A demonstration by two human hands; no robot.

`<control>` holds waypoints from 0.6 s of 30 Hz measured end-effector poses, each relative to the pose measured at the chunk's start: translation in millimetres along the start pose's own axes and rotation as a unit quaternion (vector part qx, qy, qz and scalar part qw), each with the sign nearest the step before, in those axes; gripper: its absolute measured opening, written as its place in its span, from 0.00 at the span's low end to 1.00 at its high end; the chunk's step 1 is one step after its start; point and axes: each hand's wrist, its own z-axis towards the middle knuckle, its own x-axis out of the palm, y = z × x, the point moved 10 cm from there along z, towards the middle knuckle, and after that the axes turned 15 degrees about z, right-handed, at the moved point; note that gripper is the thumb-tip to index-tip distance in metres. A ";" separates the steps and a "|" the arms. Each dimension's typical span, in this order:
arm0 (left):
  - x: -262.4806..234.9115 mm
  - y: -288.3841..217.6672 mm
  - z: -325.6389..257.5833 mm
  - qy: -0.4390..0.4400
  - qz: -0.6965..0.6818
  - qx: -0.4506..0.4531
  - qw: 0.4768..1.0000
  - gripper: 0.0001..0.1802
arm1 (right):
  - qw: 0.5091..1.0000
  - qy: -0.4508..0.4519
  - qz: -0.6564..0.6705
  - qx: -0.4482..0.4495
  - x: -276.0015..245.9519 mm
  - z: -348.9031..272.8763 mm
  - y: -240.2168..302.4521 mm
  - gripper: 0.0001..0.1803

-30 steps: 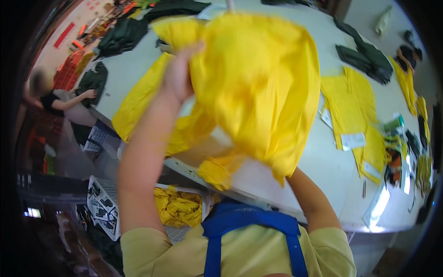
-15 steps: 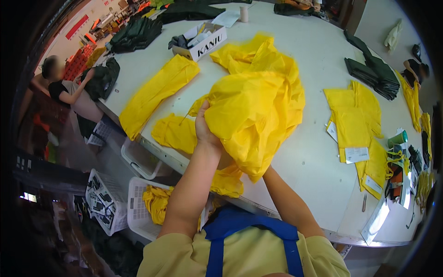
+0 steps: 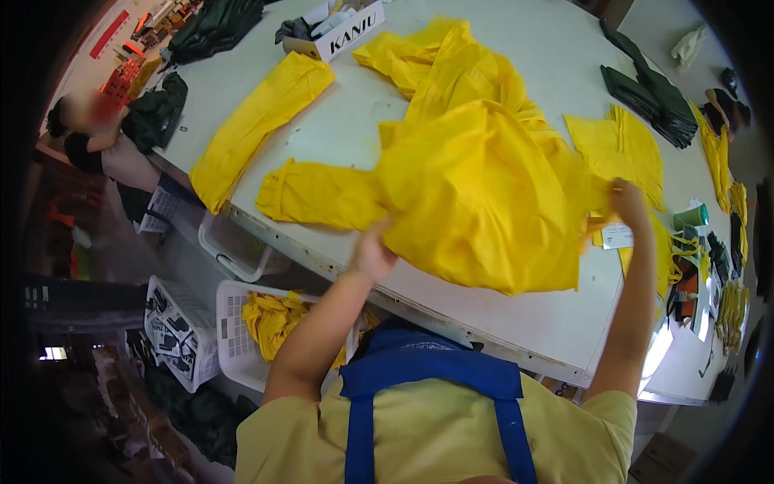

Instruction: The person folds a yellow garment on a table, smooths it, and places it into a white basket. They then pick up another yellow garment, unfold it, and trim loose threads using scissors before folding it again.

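Head view showed a large yellow fabric garment (image 3: 484,194) spread on the white desk (image 3: 355,113). The left hand (image 3: 372,254) gripped its near edge; the right hand (image 3: 629,203) pinched its far-right edge.

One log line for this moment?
left hand: grips yellow garment | right hand: grips its other edge | garment: spread on white table

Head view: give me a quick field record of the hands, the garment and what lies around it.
left hand: grips the near edge of the yellow garment
right hand: holds the garment's far right edge
garment: spread on the white table, one sleeve out to the left
beside it: folded yellow piece at left, dark green stack at far right
below the table: white basket with yellow cloth
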 end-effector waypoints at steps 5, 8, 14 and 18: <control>33.3 67.5 -1.9 0.248 0.844 0.069 0.470 0.45 | 0.968 -0.134 -0.195 0.084 -17.5 -58.6 -9.9 0.22; -4.4 77.4 38.2 0.165 0.899 0.060 0.401 0.43 | 0.981 -0.068 0.179 0.035 100.8 -100.4 16.6 0.31; -87.0 9.8 140.7 -0.020 0.912 -0.046 0.406 0.39 | 0.993 0.073 -0.028 0.085 228.4 -147.7 56.0 0.37; -95.3 -50.9 181.2 -0.116 0.907 -0.080 0.396 0.38 | 0.990 0.010 0.111 0.088 242.8 -89.6 32.5 0.38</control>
